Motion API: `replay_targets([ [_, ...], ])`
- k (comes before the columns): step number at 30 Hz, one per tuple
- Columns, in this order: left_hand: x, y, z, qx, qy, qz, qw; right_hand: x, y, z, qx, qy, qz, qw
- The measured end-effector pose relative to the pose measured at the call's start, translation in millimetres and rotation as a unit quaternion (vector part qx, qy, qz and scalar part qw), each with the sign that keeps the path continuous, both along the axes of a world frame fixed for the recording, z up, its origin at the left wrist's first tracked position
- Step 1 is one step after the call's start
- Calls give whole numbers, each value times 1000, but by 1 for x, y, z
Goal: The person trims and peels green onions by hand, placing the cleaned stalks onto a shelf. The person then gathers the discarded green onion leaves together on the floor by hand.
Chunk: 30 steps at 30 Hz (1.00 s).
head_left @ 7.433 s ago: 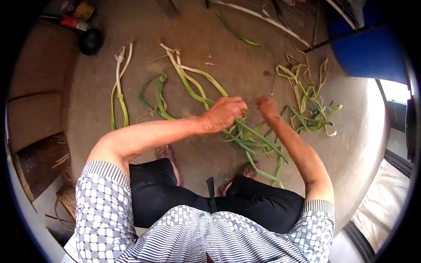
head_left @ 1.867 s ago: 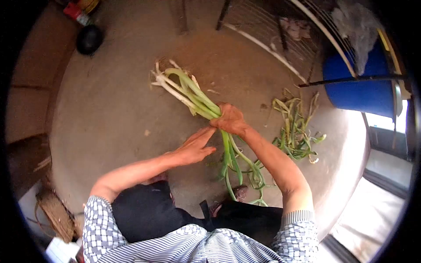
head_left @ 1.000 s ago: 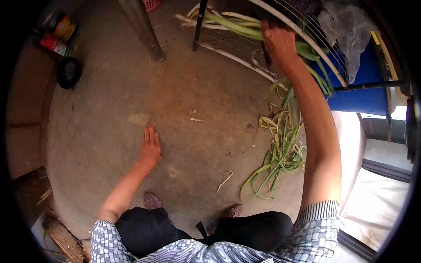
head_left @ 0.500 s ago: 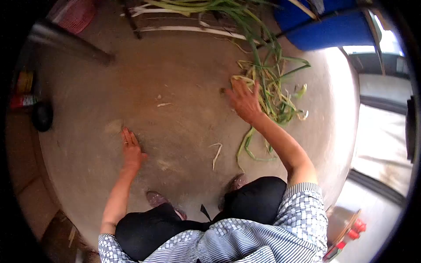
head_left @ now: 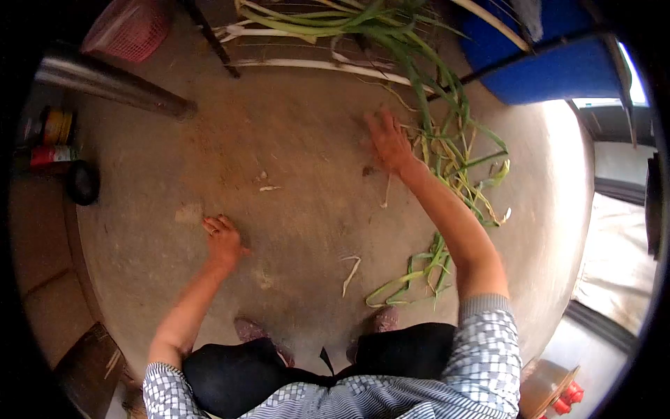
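Note:
My left hand (head_left: 223, 239) is low over the bare floor at the left, its fingers spread and nothing in them. Further forward, my right hand (head_left: 389, 143) is open and slightly blurred, just left of a tangle of green and yellowed leaves (head_left: 453, 164). A smaller clump of green leaves (head_left: 426, 274) lies nearer my feet, below my right forearm. At the top, long green onions (head_left: 335, 26) rest on a low rack, their leaves hanging down over its edge towards the tangle.
A pale dry scrap (head_left: 351, 274) lies on the floor (head_left: 293, 230). At the upper left are a metal leg (head_left: 118, 85), a pink basket (head_left: 132, 31) and a round black object (head_left: 83, 183). A blue container (head_left: 551, 70) stands at the upper right.
The long onions went from my right hand onto the rack, and that hand came back down beside the leaves. The leaf pile has since split into two clumps. My left hand stays low at the left.

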<state>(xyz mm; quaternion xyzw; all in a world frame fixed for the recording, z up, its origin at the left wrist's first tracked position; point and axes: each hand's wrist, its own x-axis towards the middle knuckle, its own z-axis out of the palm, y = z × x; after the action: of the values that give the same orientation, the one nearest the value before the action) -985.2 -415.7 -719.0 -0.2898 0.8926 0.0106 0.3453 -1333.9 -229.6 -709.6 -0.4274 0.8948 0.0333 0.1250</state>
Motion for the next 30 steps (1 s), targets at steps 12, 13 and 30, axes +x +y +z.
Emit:
replay_targets([
  [12, 6, -4, -10, -22, 42, 1, 999, -58, -180, -49, -71, 97, -106, 987],
  [13, 5, -6, -12, -20, 36, -3, 999, -47, -197, -48, -81, 88, -71, 990],
  [30, 4, -3, -21, -13, 7, 30, 999, -80, -137, -31, 45, -12, -192, 980],
])
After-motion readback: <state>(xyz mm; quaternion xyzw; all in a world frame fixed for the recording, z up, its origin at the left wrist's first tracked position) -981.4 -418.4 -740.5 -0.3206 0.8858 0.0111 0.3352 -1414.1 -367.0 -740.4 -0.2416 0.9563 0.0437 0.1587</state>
